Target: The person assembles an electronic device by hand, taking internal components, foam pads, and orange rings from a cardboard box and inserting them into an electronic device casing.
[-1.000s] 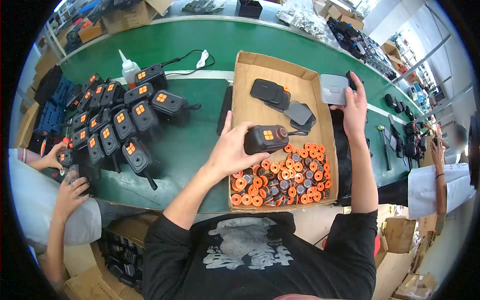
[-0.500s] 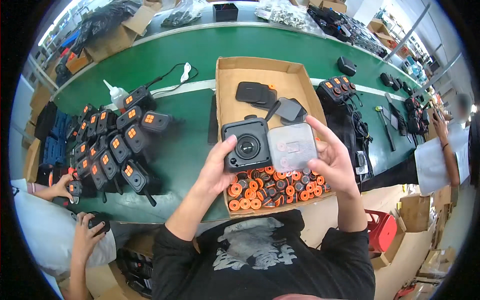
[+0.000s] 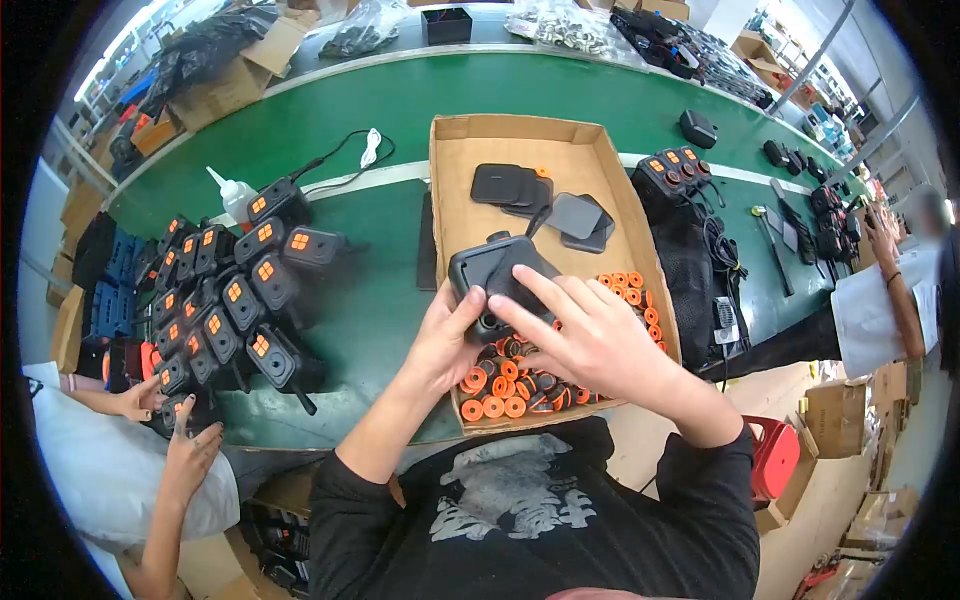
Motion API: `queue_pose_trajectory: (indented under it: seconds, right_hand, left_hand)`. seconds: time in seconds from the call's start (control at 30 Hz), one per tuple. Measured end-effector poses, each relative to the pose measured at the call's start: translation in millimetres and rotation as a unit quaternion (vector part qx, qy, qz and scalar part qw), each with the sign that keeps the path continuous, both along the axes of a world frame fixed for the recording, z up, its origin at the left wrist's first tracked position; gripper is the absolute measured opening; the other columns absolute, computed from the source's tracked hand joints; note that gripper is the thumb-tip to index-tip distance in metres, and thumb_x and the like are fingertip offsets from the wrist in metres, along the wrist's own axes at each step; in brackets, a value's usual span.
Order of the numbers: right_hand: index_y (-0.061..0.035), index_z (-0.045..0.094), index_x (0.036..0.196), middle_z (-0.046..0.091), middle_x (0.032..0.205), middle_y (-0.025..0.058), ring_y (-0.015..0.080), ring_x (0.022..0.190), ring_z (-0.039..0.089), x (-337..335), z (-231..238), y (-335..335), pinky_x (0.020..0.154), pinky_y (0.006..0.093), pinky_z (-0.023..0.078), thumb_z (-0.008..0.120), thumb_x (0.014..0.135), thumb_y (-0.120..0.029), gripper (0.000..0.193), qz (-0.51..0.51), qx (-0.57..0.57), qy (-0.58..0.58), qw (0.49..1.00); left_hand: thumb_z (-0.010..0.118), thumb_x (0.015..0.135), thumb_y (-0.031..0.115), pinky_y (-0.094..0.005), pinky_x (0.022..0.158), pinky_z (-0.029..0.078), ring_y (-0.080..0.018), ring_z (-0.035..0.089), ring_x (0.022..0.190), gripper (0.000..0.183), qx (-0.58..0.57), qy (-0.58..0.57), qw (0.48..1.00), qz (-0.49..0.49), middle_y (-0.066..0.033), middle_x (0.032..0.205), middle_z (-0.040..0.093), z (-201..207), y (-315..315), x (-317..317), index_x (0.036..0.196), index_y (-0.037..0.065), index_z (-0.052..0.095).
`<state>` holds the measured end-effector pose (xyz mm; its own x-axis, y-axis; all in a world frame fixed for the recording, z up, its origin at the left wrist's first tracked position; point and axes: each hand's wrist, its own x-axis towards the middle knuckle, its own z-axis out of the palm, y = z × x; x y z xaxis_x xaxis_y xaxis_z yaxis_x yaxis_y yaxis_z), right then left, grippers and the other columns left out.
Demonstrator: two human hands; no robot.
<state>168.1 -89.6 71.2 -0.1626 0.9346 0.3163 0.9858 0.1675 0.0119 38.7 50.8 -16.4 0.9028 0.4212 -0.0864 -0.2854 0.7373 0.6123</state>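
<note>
My left hand (image 3: 442,338) grips a black square device (image 3: 482,272) with rounded corners, held over a shallow cardboard tray (image 3: 655,285). Against the device's front lies a thin square cover plate (image 3: 506,268), dark at this angle. My right hand (image 3: 590,335) has its fingertips and thumb on that plate, hiding part of it and of the device's front. Below both hands, orange-and-black round caps (image 3: 494,406) fill the near part of the tray. Farther back in it lie several dark and grey square plates (image 3: 498,184).
Many black devices with orange squares (image 3: 240,300) crowd the bench's left, beside a white squeeze bottle (image 3: 234,192). A co-worker's hands (image 3: 188,445) handle a device there. Black devices and cables (image 3: 720,248) lie right of the tray. Another person (image 3: 890,300) stands far right.
The right hand has brought the cover plate, held beside the device and showing pale, over onto the device's front. The device has tilted. At left, the co-worker's hands have shifted.
</note>
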Motion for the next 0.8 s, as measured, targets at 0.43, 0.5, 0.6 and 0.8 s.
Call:
queue_pose_trajectory:
  seconds: [0.43, 0.5, 0.6, 0.8]
  right_hand:
    - [-0.0152, 0.064, 0.118, 0.043, 0.144, 0.0117, 0.0348, 0.129, 0.044, 40.1, 11.6, 9.7, 0.103, 0.0475, 0.041, 0.082, 0.060, -0.020, 0.061, 0.131, -0.096, 0.116, 0.980]
    - [-0.0172, 0.065, 0.118, 0.049, 0.138, 0.0112, 0.0356, 0.125, 0.047, 41.7, 6.3, 9.5, 0.102, 0.0472, 0.042, 0.081, 0.060, -0.029, 0.061, 0.126, -0.075, 0.106, 0.983]
    - [-0.0164, 0.066, 0.116, 0.052, 0.132, 0.0112, 0.0362, 0.119, 0.050, 39.2, -1.9, 3.9, 0.098, 0.0466, 0.043, 0.084, 0.057, -0.036, 0.065, 0.089, -0.034, 0.117, 0.989]
    - [-0.0112, 0.067, 0.113, 0.054, 0.119, 0.0157, 0.0340, 0.107, 0.056, 26.6, -15.6, 3.1, 0.090, 0.0437, 0.047, 0.088, 0.054, -0.038, 0.068, 0.031, 0.052, 0.192, 0.980]
  left_hand:
    - [0.046, 0.099, 0.041, -0.0445, 0.098, 0.051, -0.0234, 0.055, 0.120, 0.055, -0.076, -0.032, 0.991, -0.104, -0.0114, 0.133, 0.050, -3.9, 6.2, -1.9, 0.142, 0.009, 0.033]
    - [0.040, 0.101, 0.041, -0.0441, 0.100, 0.049, -0.0232, 0.053, 0.122, 0.052, -0.076, -0.050, 0.988, -0.123, -0.0112, 0.134, 0.049, -4.5, 6.1, -0.7, 0.142, 0.009, 0.033]
    - [0.043, 0.099, 0.047, -0.0455, 0.106, 0.043, -0.0253, 0.050, 0.126, 0.062, -0.008, 0.003, 0.996, -0.094, -0.0126, 0.137, 0.048, -6.4, -3.7, 3.3, 0.143, 0.005, 0.033]
    - [0.041, 0.101, 0.039, -0.0446, 0.108, 0.040, -0.0250, 0.045, 0.130, 0.055, -0.009, -0.004, 0.995, -0.097, -0.0113, 0.142, 0.042, 0.5, -10.0, 2.7, 0.144, 0.008, 0.030]
